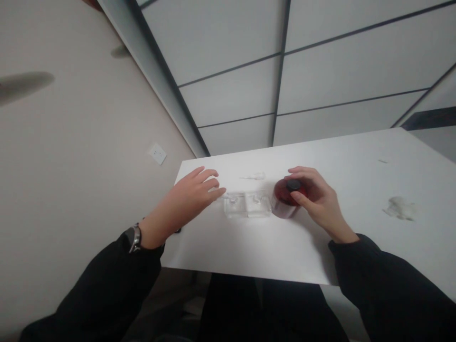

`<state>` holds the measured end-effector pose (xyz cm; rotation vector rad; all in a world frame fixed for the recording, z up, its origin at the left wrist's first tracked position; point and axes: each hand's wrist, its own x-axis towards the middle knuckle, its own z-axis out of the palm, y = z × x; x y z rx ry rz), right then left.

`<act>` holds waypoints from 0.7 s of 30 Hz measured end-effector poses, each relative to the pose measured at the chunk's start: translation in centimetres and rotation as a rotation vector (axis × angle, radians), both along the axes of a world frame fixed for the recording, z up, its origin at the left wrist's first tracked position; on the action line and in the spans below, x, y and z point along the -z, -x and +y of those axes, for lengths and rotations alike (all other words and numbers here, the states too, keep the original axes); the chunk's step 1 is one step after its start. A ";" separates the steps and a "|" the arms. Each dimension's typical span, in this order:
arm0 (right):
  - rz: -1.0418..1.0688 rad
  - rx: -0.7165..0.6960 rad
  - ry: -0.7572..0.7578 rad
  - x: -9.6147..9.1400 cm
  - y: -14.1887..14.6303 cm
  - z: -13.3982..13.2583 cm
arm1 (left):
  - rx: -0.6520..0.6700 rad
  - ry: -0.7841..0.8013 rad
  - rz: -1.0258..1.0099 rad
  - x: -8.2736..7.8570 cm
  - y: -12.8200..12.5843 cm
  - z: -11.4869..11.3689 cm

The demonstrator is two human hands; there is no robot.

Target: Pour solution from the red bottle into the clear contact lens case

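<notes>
The clear blocks [246, 205] and red bottle [285, 195] stand between the left hand [185, 194] and right hand [320, 202]; the worktop [320, 152] behind them leaves room to pass.

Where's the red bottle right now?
In the head view, the dark red bottle is near the middle of the white table, held by the right hand, with two clear square objects directly to its left.

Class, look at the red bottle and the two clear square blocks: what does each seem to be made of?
The red bottle looks like glossy plastic or glass: light glows through its dark wall. The clear blocks seem glass or acrylic, see-through with bright edges.
</notes>
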<state>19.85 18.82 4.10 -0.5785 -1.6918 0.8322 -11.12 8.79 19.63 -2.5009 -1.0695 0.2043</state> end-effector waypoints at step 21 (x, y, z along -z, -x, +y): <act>0.030 -0.020 0.044 -0.2 0.1 0.0 | -0.185 0.663 -0.130 5.7 -5.8 17.9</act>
